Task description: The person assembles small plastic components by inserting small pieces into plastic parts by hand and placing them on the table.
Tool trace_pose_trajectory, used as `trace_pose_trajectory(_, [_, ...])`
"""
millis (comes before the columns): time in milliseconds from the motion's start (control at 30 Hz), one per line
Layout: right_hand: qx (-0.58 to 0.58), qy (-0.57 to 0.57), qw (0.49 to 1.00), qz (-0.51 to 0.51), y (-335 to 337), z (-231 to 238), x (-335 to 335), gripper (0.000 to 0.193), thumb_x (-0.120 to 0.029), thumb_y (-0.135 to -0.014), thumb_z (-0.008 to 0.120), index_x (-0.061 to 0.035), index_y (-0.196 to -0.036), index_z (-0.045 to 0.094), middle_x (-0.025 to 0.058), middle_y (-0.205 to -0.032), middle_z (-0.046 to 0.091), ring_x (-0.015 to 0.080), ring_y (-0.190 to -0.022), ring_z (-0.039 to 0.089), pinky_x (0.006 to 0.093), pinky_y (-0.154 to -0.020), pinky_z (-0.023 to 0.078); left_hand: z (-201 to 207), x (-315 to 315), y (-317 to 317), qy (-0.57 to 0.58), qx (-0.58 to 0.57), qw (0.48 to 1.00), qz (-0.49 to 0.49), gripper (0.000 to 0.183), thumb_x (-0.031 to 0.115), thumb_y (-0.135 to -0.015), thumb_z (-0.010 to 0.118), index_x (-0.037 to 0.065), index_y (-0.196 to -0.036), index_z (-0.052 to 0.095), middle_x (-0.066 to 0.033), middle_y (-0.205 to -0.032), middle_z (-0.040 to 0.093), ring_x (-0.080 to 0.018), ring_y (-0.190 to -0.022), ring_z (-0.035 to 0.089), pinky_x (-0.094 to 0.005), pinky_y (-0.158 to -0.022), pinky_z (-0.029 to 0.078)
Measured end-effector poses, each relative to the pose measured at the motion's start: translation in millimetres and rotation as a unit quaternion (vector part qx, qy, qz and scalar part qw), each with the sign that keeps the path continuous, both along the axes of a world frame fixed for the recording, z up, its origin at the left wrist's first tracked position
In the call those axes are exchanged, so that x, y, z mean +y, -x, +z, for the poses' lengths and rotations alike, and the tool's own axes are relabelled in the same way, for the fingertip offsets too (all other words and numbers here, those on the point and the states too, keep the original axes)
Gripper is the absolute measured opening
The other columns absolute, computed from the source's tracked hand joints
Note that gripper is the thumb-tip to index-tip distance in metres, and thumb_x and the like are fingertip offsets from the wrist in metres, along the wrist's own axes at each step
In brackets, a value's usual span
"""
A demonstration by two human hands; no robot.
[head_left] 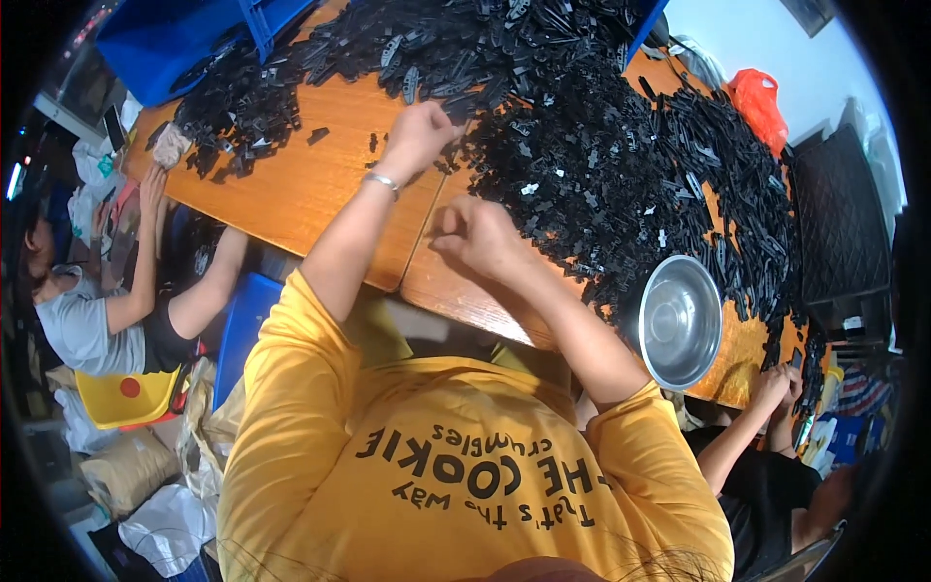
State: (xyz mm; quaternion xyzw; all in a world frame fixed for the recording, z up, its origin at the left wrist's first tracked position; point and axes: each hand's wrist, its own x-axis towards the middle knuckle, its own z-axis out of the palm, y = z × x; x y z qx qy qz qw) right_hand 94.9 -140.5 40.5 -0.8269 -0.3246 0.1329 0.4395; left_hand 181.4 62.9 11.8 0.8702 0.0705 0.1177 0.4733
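You curl the fingers of your left hand [419, 138] and right hand [477, 236] narrow over a wooden surface [330, 175], any grip impossible to tell; small black pieces [582, 175] lie heaped just beside your left fingers, right of your 2 hands.

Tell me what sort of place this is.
Probably a small workshop: heaps of small black pieces cover much of a wooden table, a large blue bin stands there, and two other people are alongside.

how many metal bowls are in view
1. The silver bowl is at the near edge of the table, right of the right hand, beside the black parts. Others may be hidden under those.
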Motion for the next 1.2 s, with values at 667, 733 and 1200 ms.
trace_pose_trajectory(667, [-0.237,-0.311,0.910,-0.139,-27.4,42.6,28.4,0.014,0.008,-0.085,0.076,-0.0002,-0.093,0.068,0.0105,-0.094,0.069,0.0200,-0.078,0.072,0.0302,-0.067,0.059,47.5,-2.4,86.8,0.525,-0.020,0.835,-0.165,0.043,-0.002,-0.094,0.073,0.006,-0.134,0.059,-0.0063,-0.119,0.071,-0.0150,-0.106,0.070,-0.0285,-0.094,0.058])
trace_pose_trajectory(733, [-0.264,-0.280,0.912,-0.140,-28.1,41.4,27.6,0.016,0.007,-0.083,0.077,-0.0023,-0.092,0.068,0.0121,-0.093,0.069,0.0242,-0.080,0.073,0.0325,-0.065,0.060,49.7,-4.9,89.2,0.528,-0.034,0.832,-0.170,0.041,-0.003,-0.094,0.072,0.005,-0.132,0.060,-0.0046,-0.117,0.070,-0.0151,-0.106,0.070,-0.0288,-0.094,0.059])
trace_pose_trajectory(1200, [-0.193,-0.235,0.943,-0.137,-25.1,34.6,19.6,0.011,0.004,-0.087,0.078,0.0007,-0.092,0.070,0.0063,-0.093,0.068,0.0110,-0.075,0.069,0.0246,-0.063,0.055,35.7,-4.7,94.5,0.480,-0.058,0.863,-0.148,0.037,0.002,-0.099,0.068,-0.001,-0.134,0.058,-0.0102,-0.121,0.072,-0.0160,-0.112,0.068,-0.0294,-0.100,0.054])
